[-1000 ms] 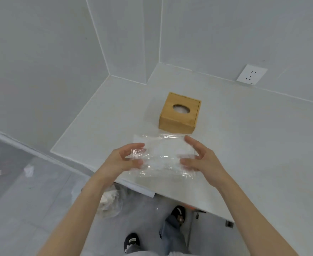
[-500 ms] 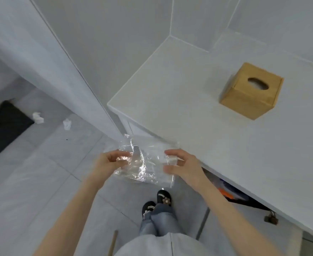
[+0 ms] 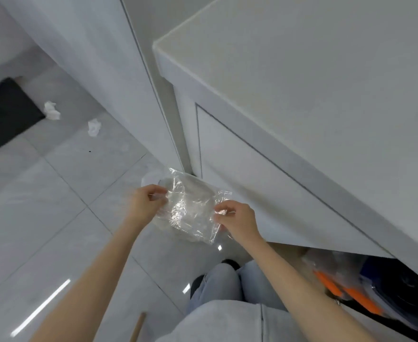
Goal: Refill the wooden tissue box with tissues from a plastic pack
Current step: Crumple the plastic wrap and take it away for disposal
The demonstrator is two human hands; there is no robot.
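Note:
An empty, crinkled clear plastic pack (image 3: 190,208) hangs between both hands, off the counter and over the floor. My left hand (image 3: 145,204) pinches its left edge and my right hand (image 3: 238,222) pinches its right edge. A white round rim (image 3: 150,178) shows just behind the plastic, low by the cabinet corner; what it belongs to is unclear. The wooden tissue box is out of view.
The white counter (image 3: 301,82) fills the upper right, its cabinet front (image 3: 264,193) below it. Two crumpled tissues (image 3: 52,111) (image 3: 94,127) lie on the grey tiled floor near a dark mat (image 3: 5,114). Orange-handled items (image 3: 346,290) sit in an open space under the counter.
The view has swung down and left, away from the counter top; the wooden box has left the frame. Both hands carried the plastic pack off the counter edge and lower toward the floor.

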